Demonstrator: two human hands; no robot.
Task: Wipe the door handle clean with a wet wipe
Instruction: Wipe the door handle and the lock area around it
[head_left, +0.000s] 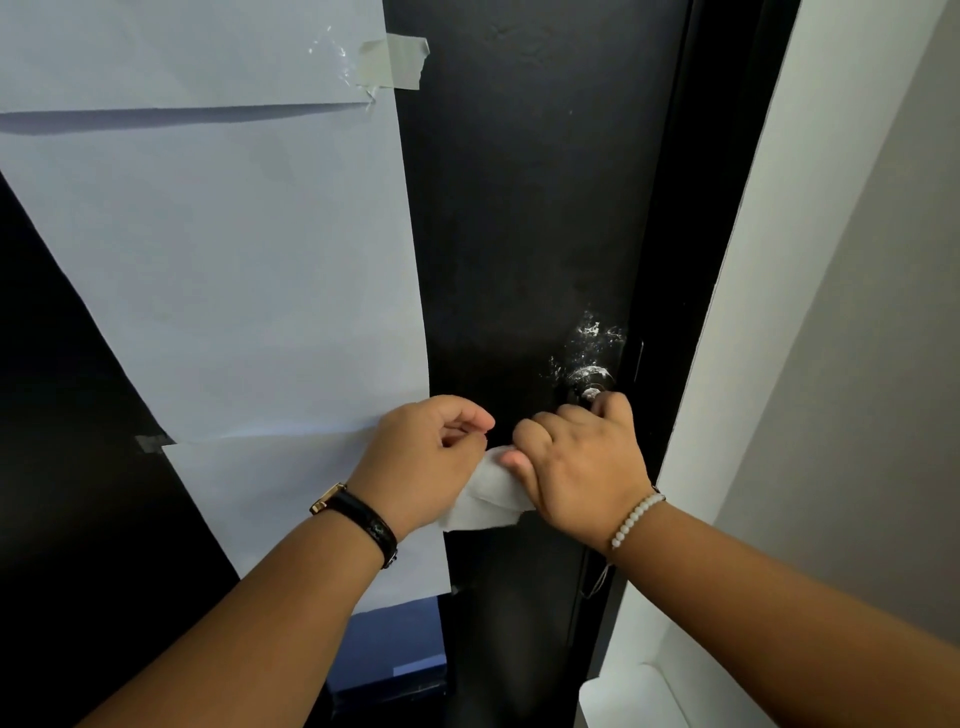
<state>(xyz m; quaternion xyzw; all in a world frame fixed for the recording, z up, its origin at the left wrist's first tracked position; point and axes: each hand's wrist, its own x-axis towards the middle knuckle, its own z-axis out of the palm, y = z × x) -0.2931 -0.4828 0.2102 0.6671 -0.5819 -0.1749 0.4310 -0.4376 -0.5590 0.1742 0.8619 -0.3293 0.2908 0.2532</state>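
A black door (524, 208) fills the middle of the head view. Its metal handle (589, 382) sits near the door's right edge, with white smears on and above it. My right hand (582, 467) is just below the handle, its fingertips touching the knob's lower part, and its thumb pinches a white wet wipe (488, 493). My left hand (431, 457) is to the left of it, fingers curled, and the wipe's other end lies under its palm. The handle's lower half is hidden by my right fingers.
Large white paper sheets (234, 260) are taped to the door's left part, with tape (395, 62) at the top. A white door frame (769, 260) and a grey wall (883, 364) stand to the right. A white object (623, 696) shows at the bottom right.
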